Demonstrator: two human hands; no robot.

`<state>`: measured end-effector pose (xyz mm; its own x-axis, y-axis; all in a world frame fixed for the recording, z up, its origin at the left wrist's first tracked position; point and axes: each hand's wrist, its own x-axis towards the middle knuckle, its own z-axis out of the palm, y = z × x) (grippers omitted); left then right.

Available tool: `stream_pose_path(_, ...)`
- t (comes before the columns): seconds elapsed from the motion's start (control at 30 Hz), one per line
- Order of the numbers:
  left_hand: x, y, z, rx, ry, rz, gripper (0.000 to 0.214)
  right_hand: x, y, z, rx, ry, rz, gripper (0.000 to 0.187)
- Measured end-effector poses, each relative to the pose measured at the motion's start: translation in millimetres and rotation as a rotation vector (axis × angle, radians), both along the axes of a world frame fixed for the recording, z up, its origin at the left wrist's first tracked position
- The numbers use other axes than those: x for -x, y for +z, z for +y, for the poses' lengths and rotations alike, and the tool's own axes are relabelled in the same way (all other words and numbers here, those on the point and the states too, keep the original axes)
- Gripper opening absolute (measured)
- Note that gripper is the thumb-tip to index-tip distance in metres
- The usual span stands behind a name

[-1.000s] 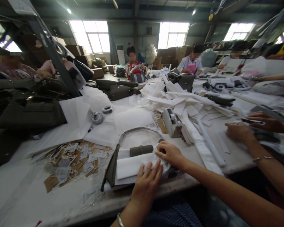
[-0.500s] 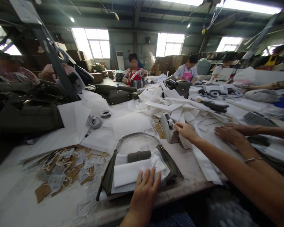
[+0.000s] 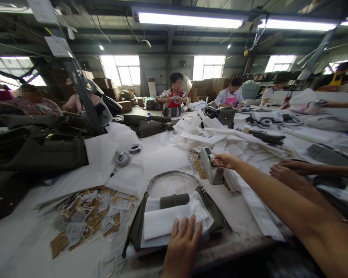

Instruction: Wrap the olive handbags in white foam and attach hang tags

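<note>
A dark olive handbag (image 3: 137, 220) lies on the table in front of me, its wrapped handle (image 3: 174, 172) arched away from me. Folded white sheet (image 3: 165, 222) and crumpled white paper cover its middle. My left hand (image 3: 184, 243) rests flat on that sheet, fingers stretched out. Beyond the bag, to the right, stands a grey tape dispenser (image 3: 216, 175). My right hand (image 3: 224, 160) is at its front with thumb and fingers pinched together, apparently on the tape end; the tape itself is hard to make out.
Cardboard tags with strings (image 3: 87, 216) are heaped left of the bag. White foam sheets (image 3: 220, 133) pile up behind the dispenser. Dark bags (image 3: 52, 150) stack at left near a slanted post (image 3: 85, 96). A co-worker's hands (image 3: 290, 173) are close on the right; other people sit across.
The view has tilted upward, so the table appears lower. My right hand's fingers have come slightly nearer the tape dispenser. My left hand stays on the white sheet.
</note>
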<state>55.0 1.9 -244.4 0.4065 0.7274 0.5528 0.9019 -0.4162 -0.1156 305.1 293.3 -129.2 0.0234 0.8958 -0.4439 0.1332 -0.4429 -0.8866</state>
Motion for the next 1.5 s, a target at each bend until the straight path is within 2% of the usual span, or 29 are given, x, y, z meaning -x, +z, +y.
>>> stream_pose_path(0.1,-0.5,2.0,-0.6,-0.006,-0.004,-0.003,0.038,-7.7,4.8,-29.9,-0.124,-0.066,0.004,0.021)
stream_pose_path(0.17,-1.0,2.9,-0.7,-0.016,-0.001,-0.019,0.037,-15.2,0.7,-59.4,-0.207,-0.09,-0.001,0.023)
stream_pose_path(0.27,-1.4,2.8,-0.8,-0.025,-0.002,-0.045,0.037,-25.2,-20.4,-102.2,-0.27,-0.12,-0.042,0.027)
stream_pose_path(0.33,-1.1,2.5,-1.0,-0.011,-0.006,-0.049,0.038,-28.4,-40.9,-118.8,-0.283,-0.148,-0.076,0.028)
stream_pose_path(0.43,0.0,3.6,-1.4,0.006,-0.009,-0.046,0.038,-27.9,-68.8,-120.0,-0.298,-0.198,-0.127,0.023)
stream_pose_path(0.53,0.7,6.3,-1.9,0.018,-0.011,-0.043,0.039,-26.3,-83.0,-107.5,-0.307,-0.207,-0.196,0.018)
stream_pose_path(0.67,0.4,7.9,-2.1,0.033,-0.017,-0.045,0.039,-32.4,-81.0,-107.5,-0.341,-0.139,-0.33,0.017)
stream_pose_path(0.8,0.1,6.6,-2.5,0.04,-0.027,-0.06,0.038,-44.1,-61.0,-134.2,-0.459,-0.03,-0.467,0.014)
stream_pose_path(0.87,0.0,6.4,-2.9,0.045,-0.032,-0.07,0.037,-46.1,-44.0,-149.9,-0.584,0.1,-0.577,0.015)
stream_pose_path(0.97,-0.5,7.7,-4.0,0.063,-0.025,-0.085,0.037,-36.4,-12.2,-170.3,-0.778,0.496,-0.743,0.019)
stream_pose_path(1.07,-1.3,10.5,-5.3,0.102,-0.02,-0.079,0.037,-9.6,18.4,-184.8,-0.801,0.924,-0.695,0.025)
stream_pose_path(1.17,-1.9,12.9,-5.6,0.127,-0.013,-0.076,0.037,25.2,34.0,-187.2,-0.766,1.222,-0.544,0.026)
stream_pose_path(1.23,-2.2,13.0,-5.3,0.126,-0.01,-0.074,0.035,46.7,32.2,-178.9,-0.72,1.343,-0.484,0.021)
stream_pose_path(1.3,-2.5,11.9,-4.8,0.119,-0.006,-0.067,0.034,64.8,22.7,-163.7,-0.675,1.431,-0.511,0.017)
stream_pose_path(1.5,-3.9,8.4,-4.9,0.098,0.006,-0.063,0.033,102.8,-6.2,-119.3,-0.674,1.596,-0.893,0.007)
